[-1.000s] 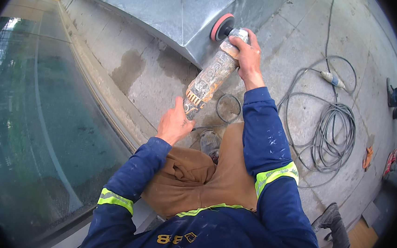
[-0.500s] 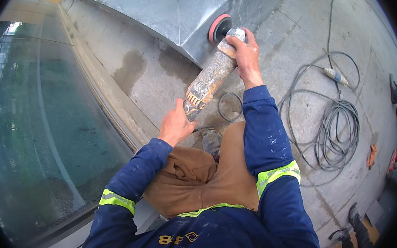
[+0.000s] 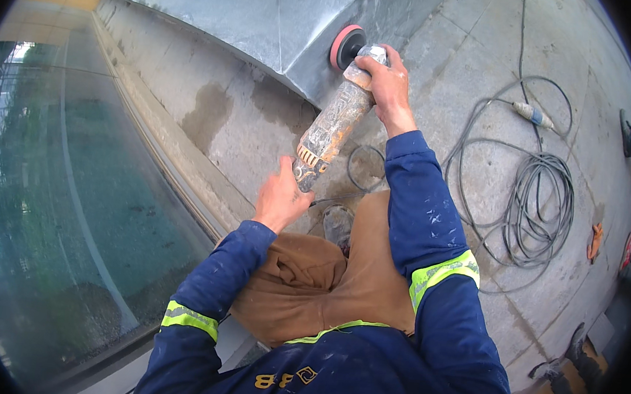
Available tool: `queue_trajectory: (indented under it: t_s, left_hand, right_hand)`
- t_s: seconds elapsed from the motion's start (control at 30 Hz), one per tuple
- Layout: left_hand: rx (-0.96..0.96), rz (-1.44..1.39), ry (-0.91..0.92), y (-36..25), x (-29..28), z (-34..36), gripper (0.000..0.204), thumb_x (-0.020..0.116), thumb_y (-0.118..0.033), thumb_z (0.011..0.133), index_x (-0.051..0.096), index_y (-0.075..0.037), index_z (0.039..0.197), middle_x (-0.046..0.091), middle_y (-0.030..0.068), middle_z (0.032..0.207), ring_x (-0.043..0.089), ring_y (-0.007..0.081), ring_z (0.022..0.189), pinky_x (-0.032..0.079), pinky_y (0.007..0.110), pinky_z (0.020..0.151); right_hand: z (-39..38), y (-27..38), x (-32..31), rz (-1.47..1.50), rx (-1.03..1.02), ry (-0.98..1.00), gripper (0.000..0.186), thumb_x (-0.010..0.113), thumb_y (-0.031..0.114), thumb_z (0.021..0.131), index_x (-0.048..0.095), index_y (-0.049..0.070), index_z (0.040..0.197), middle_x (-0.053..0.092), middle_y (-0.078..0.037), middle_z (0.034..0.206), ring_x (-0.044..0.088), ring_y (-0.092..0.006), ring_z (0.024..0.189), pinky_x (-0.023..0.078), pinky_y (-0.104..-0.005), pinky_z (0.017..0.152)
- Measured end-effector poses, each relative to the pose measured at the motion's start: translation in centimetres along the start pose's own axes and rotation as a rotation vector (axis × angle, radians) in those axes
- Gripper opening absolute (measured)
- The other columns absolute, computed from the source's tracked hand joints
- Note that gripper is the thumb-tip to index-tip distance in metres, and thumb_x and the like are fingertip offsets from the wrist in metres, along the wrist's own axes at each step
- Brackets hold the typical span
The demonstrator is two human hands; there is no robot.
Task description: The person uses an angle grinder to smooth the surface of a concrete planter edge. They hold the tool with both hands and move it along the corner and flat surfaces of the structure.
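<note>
A worn, dust-caked angle polisher [image 3: 332, 120] slants between my two hands, its head end up and to the right. My right hand [image 3: 389, 84] is wrapped round the head. My left hand [image 3: 281, 200] grips the narrow rear end, near the orange vents. The round red-edged polishing pad [image 3: 346, 47] stands on edge against the side face of a grey stone ledge [image 3: 310, 30], close to its pointed corner. Whether the pad is spinning I cannot tell. The power cord runs off behind the polisher's rear end, partly hidden by my legs.
Coiled grey cable [image 3: 541, 207] with a connector [image 3: 533, 115] lies on the paving at right. An orange glove-like item [image 3: 594, 243] lies farther right. Other people's legs [image 3: 584, 359] show at the right edge. A large glass pane [image 3: 107, 203] borders the left side.
Very little differs: the whole view has shifted slightly. Both hands keep the same hold, and the pad stays at the same part of the stone ledge.
</note>
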State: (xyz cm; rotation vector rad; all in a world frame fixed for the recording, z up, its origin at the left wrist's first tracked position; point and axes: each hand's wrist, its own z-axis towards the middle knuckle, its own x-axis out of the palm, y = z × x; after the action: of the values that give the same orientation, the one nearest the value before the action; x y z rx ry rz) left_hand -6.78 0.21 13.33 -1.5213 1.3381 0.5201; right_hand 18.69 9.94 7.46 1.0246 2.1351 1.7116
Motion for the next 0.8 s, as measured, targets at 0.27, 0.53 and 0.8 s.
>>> queue_trajectory:
  t_s: [0.27, 0.53, 0.8]
  left_hand:
    - [0.039, -0.008, -0.027, 0.4, 0.6, -0.1, 0.065, 0.072, -0.021, 0.078, 0.038, -0.006, 0.132, 0.070, 0.0283, 0.088, 0.067, 0.0509, 0.086, 0.052, 0.056, 0.075]
    - [0.038, -0.004, -0.055, 0.1, 0.4, -0.3, 0.065, 0.071, -0.020, 0.079, 0.038, -0.005, 0.132, 0.069, 0.0287, 0.087, 0.067, 0.0507, 0.085, 0.052, 0.055, 0.074]
    - [0.002, 0.003, -0.038, 0.1, 0.4, -0.1, 0.067, 0.073, -0.020, 0.077, 0.039, -0.005, 0.133, 0.071, 0.0268, 0.091, 0.068, 0.0485, 0.088, 0.053, 0.051, 0.077]
  right_hand:
    - [-0.1, 0.6, 0.1, -0.026, -0.014, -0.016, 0.064, 0.079, 0.021, 0.074, 0.060, 0.001, 0.131, 0.068, -0.020, 0.118, 0.068, -0.0285, 0.105, 0.055, -0.0375, 0.089]
    - [-0.2, 0.4, 0.0, -0.016, -0.017, -0.018, 0.063, 0.079, 0.022, 0.073, 0.061, 0.002, 0.130, 0.070, -0.020, 0.113, 0.069, -0.0286, 0.101, 0.055, -0.0376, 0.087]
    - [-0.2, 0.5, -0.2, 0.033, 0.001, 0.019, 0.064, 0.078, 0.020, 0.074, 0.059, 0.000, 0.132, 0.069, -0.020, 0.114, 0.068, -0.0269, 0.100, 0.056, -0.0377, 0.084]
